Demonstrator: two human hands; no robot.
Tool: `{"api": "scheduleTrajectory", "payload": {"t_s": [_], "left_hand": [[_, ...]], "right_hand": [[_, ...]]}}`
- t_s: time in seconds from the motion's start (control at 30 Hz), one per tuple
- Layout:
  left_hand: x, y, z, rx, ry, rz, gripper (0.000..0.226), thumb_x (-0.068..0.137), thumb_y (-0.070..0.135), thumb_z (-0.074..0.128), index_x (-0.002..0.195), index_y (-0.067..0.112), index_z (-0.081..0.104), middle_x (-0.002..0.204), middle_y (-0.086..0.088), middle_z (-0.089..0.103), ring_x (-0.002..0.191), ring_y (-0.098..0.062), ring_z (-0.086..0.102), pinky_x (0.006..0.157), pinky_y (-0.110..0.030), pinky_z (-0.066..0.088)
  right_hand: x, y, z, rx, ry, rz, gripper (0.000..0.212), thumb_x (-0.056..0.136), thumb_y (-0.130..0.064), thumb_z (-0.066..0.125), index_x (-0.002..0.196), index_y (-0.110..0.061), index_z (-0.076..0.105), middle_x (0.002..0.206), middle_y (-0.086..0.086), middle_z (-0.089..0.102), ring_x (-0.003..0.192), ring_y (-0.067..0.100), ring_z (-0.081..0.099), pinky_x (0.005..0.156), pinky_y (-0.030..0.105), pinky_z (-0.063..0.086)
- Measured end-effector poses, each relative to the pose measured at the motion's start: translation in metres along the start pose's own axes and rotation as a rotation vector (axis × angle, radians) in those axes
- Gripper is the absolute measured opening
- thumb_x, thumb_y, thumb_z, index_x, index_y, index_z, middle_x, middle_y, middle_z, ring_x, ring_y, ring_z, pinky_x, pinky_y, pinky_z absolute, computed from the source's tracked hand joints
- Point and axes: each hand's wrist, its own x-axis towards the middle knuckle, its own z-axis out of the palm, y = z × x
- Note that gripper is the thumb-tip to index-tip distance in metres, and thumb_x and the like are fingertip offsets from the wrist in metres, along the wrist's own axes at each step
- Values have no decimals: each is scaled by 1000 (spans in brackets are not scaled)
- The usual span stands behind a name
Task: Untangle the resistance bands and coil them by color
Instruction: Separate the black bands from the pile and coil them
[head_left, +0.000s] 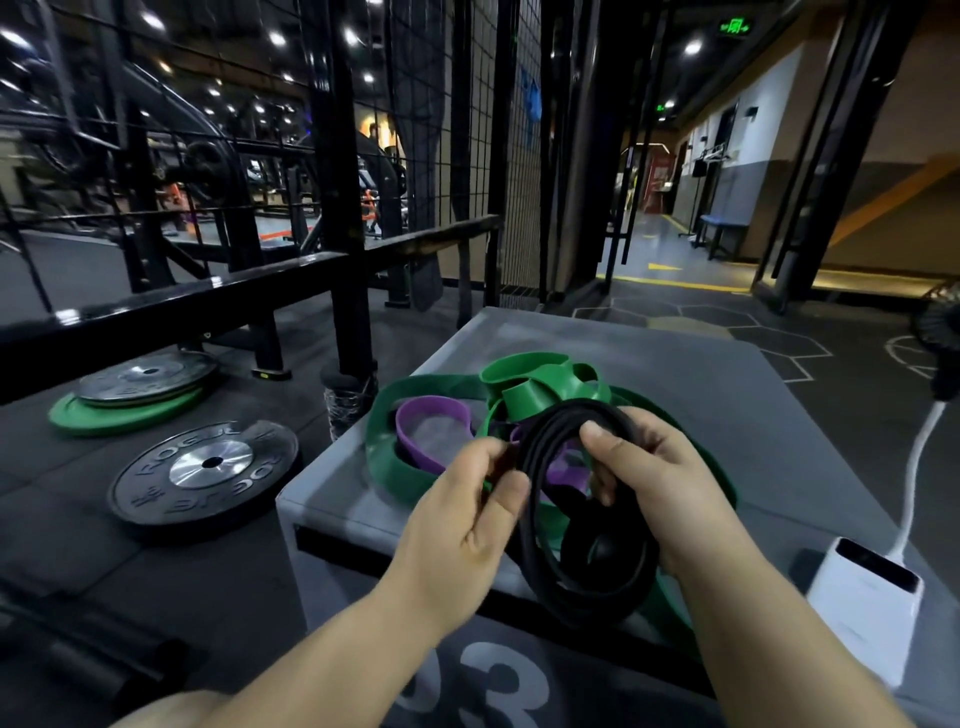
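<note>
- Black resistance band (537, 551): narrow, matte, wound into a round coil of several stacked turns. It is held up over the near half of the grey box (701, 374), tilted so its open middle faces the camera.
- Left hand (462, 514): closed on the left side of the black coil, thumb on the near face and fingers curled behind, pinching the turns together.
- Right hand (670, 483): gripping the coil's upper right. The thumb presses across the turns from above and the fingers wrap under them.
- Through the ring of the coil, a dark rounded shape lies on the box; cannot tell what it is.
- Green bands (540, 387): wide, flat and glossy. A brighter green stretch is folded into short upright loops at the far side of the heap, and a darker green stretch sweeps in a large loop to the left and trails right under the right wrist. Cannot tell if this is one band or more.
- Purple band (431, 406): medium width, lying inside the big green loop on the left, with another purple stretch showing behind the black coil. It is interlaced with the green.
- The heap rests on the box top, just beyond the hands.
- White power bank (862, 597) sits on the near right corner of the box, with a white cable (917, 467) running up from it.
- On the floor to the left: a black weight plate (208, 470) near, and a green plate (124, 413) with a dark plate stacked on it farther off.
</note>
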Motion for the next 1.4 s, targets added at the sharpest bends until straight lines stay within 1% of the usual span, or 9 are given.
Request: {"api": "scheduleTrajectory", "payload": {"t_s": [0.27,0.37,0.57,0.67,0.8,0.97,1.07,1.17,1.4], "left_hand": [[18,22,-22,5,-136,-217,64,54,66,70,110,42,50,109,16,62,104,-1,59,89,-24,48],[26,35,-38,-250,-260,-283,56,65,38,78,117,24,60,110,0,69,106,-15,65,96,-38,51],[15,56,-66,-577,-308,-321,30,74,3,65,104,4,68,99,-10,68,95,-24,65,84,-32,54],[5,70,-85,-676,-134,-332,27,75,5,65,102,1,69,97,-18,68,91,-29,65,81,-37,55],[-15,94,-121,-603,253,-313,13,72,15,63,59,15,59,64,-7,54,58,-18,55,55,-27,48],[-58,122,-179,-349,549,-241,8,70,17,69,67,16,63,61,-4,57,60,-18,54,60,-30,46],[-88,138,-212,-218,641,-283,15,76,7,72,78,21,71,77,-5,73,74,-22,69,76,-41,53],[-119,153,-246,-24,797,-324,34,55,32,77,87,21,70,88,-9,75,90,-30,70,91,-52,52],[-168,187,-284,159,1120,-223,30,73,27,81,92,21,58,75,7,67,65,-8,64,62,-26,51]], "right_hand": [[-1,-13,10,26,-221,-3,8,75,-20,69,67,-20,68,55,13,52,43,14,48,48,22,42],[0,-23,19,143,-293,18,7,75,-15,66,72,-10,66,54,8,57,44,14,50,48,21,44],[9,-47,40,280,-397,47,7,75,-11,66,71,-5,67,59,11,58,51,18,55,55,26,49],[11,-55,62,329,-517,31,11,68,-17,78,64,-14,68,62,9,61,55,18,58,58,28,51],[6,-64,106,334,-687,17,28,69,0,70,94,-13,75,88,11,73,80,22,70,73,30,56],[-9,-78,180,481,-789,30,62,73,-4,73,131,-6,53,110,20,68,99,35,66,86,42,54],[-25,-96,231,576,-852,37,56,75,-4,64,130,-3,52,97,19,68,84,30,67,79,40,55],[-46,-113,278,596,-903,19,50,72,-7,61,122,-6,55,66,8,57,63,18,55,71,34,51],[-89,-145,344,572,-1002,-51,36,76,-13,63,111,-19,60,67,6,55,64,16,54,72,33,46]]}}
